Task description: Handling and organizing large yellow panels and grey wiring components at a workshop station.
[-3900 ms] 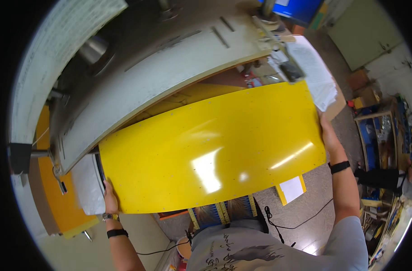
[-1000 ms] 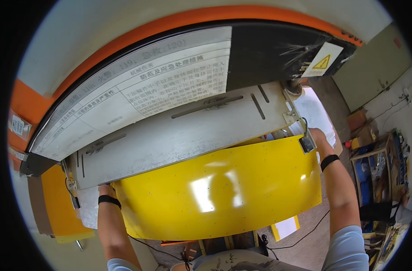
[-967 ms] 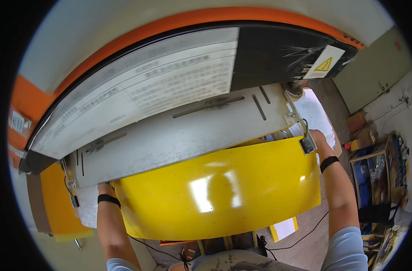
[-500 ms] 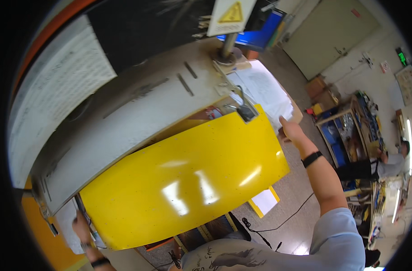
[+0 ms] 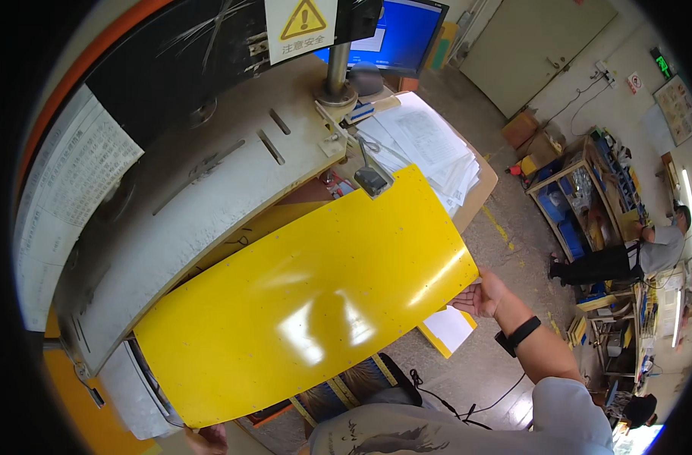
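A large yellow sheet panel (image 5: 308,296) with a notched far corner and scattered small holes lies aslant in front of the machine's grey metal table (image 5: 217,182). My right hand (image 5: 482,296) holds its right edge, with the fingers under the sheet and the thumb by the rim. At the near left corner, my left hand (image 5: 208,438) has hold of the lower edge; part of it is cut off by the picture's border. A dark foot-shaped block (image 5: 372,180) sits in the notch.
Loose papers (image 5: 429,144) cover a side table at the right of the machine, below a monitor (image 5: 391,38). A warning sign (image 5: 302,26) hangs overhead. Cables (image 5: 437,394) and a yellow-edged white sheet (image 5: 447,330) lie below on the right. Another person (image 5: 661,246) stands by shelves.
My right hand has come down from beside the papers to the panel's right edge. My left hand has moved from the machine's left side to the panel's near corner. The view has shifted.
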`<state>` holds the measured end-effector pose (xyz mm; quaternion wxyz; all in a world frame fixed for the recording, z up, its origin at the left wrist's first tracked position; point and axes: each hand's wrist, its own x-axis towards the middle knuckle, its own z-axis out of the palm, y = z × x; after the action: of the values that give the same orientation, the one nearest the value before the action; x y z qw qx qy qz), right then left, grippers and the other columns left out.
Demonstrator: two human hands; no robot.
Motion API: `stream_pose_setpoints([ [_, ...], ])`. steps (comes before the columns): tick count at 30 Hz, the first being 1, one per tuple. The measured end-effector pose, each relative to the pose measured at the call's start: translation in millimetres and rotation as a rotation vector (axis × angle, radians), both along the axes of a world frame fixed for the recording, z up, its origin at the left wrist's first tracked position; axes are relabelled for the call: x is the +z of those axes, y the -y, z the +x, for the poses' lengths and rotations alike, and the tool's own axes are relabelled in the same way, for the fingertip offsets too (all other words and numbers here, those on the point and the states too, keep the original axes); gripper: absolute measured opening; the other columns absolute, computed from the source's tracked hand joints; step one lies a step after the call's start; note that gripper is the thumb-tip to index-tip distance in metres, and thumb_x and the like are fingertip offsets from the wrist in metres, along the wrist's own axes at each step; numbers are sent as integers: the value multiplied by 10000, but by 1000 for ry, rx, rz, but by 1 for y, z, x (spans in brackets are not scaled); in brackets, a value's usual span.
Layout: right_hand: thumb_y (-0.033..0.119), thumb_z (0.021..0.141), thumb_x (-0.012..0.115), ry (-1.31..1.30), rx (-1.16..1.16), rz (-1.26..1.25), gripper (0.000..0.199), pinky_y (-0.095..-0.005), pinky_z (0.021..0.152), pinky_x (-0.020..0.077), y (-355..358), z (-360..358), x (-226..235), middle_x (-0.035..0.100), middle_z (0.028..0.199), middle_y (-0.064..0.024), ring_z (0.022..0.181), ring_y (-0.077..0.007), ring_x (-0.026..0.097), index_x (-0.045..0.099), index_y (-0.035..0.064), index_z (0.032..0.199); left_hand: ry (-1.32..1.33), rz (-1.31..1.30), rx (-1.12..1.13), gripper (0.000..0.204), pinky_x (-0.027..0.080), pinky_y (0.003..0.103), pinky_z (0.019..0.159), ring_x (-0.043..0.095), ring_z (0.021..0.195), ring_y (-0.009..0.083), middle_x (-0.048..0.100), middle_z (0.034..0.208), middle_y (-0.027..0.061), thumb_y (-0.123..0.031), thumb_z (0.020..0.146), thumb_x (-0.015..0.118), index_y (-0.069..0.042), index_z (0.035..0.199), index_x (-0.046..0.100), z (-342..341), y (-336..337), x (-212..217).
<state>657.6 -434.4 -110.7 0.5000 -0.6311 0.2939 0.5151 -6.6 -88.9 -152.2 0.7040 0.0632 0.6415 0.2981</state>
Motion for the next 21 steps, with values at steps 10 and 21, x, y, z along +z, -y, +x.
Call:
stream_pose_setpoints([
  [10,403,1051,285,-58,-242,20,589,-515,1083,477,-21,-6,16,687,1158,-292,1161,-383,668,613,-54,1228,-16,41,-48,436,584,398,788,704,948,252,720,1057,121,-420,988,497,-43,1109,679,5,-10,7],
  [21,383,1080,261,-76,-329,-57,595,-539,1051,496,-37,-11,28,655,1161,-294,1147,-404,660,521,-109,1290,0,-16,43,485,584,595,875,651,1151,405,626,1338,185,-334,994,424,-76,1391,527,-12,-14,5],
])
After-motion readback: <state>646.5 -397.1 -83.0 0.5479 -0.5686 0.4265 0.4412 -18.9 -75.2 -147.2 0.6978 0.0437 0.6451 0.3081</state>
